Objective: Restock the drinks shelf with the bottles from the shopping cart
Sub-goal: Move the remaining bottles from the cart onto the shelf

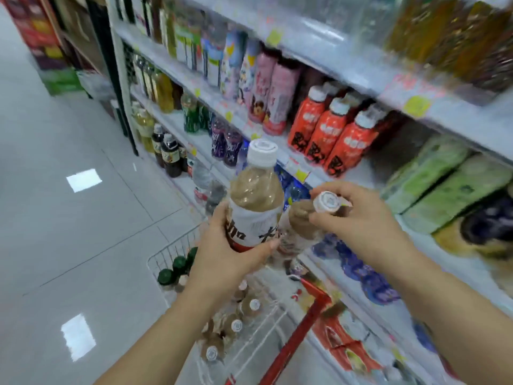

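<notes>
Fingers (218,218) of the left hand (230,257) wrap the lower half of a brown drink bottle (255,195), thumb laid across its white-and-red label. Bottle upright, white cap on, centre of frame, held above the far end of the cart (163,254).

Right hand (361,220), right of centre: fingertips (323,218) pinch a second bottle (298,232) at the neck, just under its white cap. This one is tilted, cap toward the camera. Its body sits against or just beside the first bottle; cannot tell which. Both hands grasping, neither free.

Wire cart at lower centre, red handle (299,340) running diagonally to the bottom edge. Inside: more brown bottles (236,325) with white caps, packed close together. Green-capped bottles (166,276) sit at the basket's far left corner.

Drinks shelf (358,173) fills the right and upper frame, tiers slanting down toward the left. Red bottles (330,134) with white caps stand in rows on the tier just beyond the hands, pink bottles (274,93) to their left. Green packs (444,184) at the right edge. Blue-labelled bottles (361,270) on the tier below the right hand. Yellow price tags (416,105) along the shelf edges. Pale tiled floor (83,129) across the left half, bright patches of reflected light on it. Much of the shelf is blurred; labels mostly unreadable.
</notes>
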The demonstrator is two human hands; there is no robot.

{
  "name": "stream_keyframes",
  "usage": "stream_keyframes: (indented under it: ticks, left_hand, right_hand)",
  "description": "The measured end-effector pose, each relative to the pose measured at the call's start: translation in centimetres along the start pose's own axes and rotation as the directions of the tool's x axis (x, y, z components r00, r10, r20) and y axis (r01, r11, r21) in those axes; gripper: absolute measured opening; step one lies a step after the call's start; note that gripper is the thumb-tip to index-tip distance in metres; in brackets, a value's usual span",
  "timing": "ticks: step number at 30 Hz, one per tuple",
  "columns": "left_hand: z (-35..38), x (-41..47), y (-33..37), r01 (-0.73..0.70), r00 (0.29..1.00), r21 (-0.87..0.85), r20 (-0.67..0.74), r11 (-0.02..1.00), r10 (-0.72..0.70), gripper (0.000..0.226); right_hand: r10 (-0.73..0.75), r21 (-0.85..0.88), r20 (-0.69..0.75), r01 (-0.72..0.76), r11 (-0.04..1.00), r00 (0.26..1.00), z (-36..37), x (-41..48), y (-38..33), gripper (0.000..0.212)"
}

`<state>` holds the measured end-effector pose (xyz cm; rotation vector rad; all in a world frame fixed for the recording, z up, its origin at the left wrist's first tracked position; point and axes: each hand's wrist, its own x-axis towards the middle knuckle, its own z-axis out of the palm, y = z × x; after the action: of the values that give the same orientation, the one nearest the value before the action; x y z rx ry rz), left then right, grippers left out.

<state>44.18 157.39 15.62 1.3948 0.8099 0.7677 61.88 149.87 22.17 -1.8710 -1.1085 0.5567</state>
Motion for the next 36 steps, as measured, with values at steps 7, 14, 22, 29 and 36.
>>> stream_keyframes:
  ticks: [7, 14, 22, 29, 36]
  left_hand:
    - [6.3, 0.1, 11.8, -0.311, 0.918, -0.048, 0.241, 0.949, 0.314, 0.073]
    - [11.6, -0.6, 18.3, -0.43, 0.807, -0.128, 0.389, 0.894, 0.444, 0.072]
    - [14.3, 1.1, 19.3, -0.436, 0.809, -0.052, 0.414, 0.898, 0.417, 0.075]
    - [18.2, 4.3, 18.2, -0.374, 0.856, -0.006, 0.382, 0.927, 0.348, 0.08]
    - [22.0, 7.4, 18.4, -0.367, 0.878, 0.035, 0.344, 0.93, 0.334, 0.077]
  right_hand:
    - [-0.251, -0.034, -0.47, 0.267, 0.963, 0.846, -11.4, -6.5, -8.5, 0.025]
    - [-0.481, -0.382, -0.699, 0.292, 0.877, 0.529, -18.1, -9.2, -10.6, 0.027]
    - [-0.466, -0.449, -0.745, 0.157, 0.88, 0.477, -23.4, -6.3, -7.0, 0.029]
    - [-0.191, -0.147, -0.914, 0.146, 0.978, 0.358, -29.7, -1.4, -5.7, 0.045]
    - [-0.105, -0.078, -0.859, 0.075, 0.994, 0.501, -34.4, 7.1, -2.5, 0.03]
